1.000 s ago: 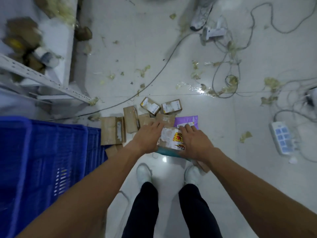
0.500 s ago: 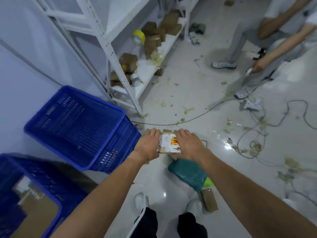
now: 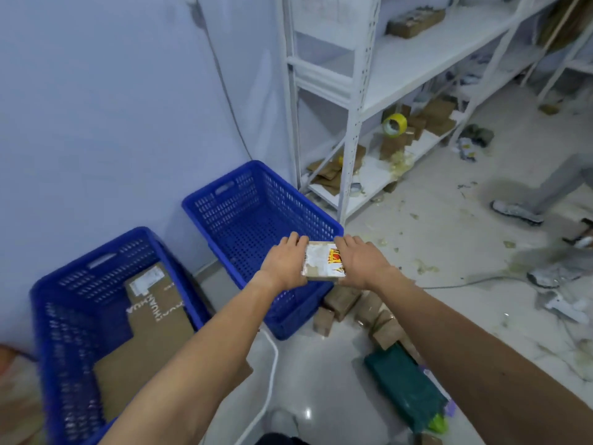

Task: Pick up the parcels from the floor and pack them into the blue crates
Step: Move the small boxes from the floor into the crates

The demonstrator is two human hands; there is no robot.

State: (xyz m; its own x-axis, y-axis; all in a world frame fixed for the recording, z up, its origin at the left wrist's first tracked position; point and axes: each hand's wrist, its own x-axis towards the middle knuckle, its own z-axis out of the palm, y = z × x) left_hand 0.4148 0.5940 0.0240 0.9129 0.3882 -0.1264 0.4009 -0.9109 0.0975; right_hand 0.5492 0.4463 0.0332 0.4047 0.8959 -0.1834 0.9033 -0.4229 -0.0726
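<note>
The left hand point(image 3: 284, 266) and right hand point(image 3: 362, 264) clasp a parcel point(image 3: 324, 263) from opposite sides, fingers point(image 3: 292, 239) curled round its edges, level above the blue crate point(image 3: 224, 178), seemingly for lowering.

You hold a small flat parcel point(image 3: 324, 263), white-labelled with red and yellow print, level above the right corner of a blue crate point(image 3: 199, 200). A second blue crate point(image 3: 41, 290), to its left, contains flat cardboard point(image 3: 154, 332). Brown parcels point(image 3: 343, 300) lie on the floor beside the first.
</note>
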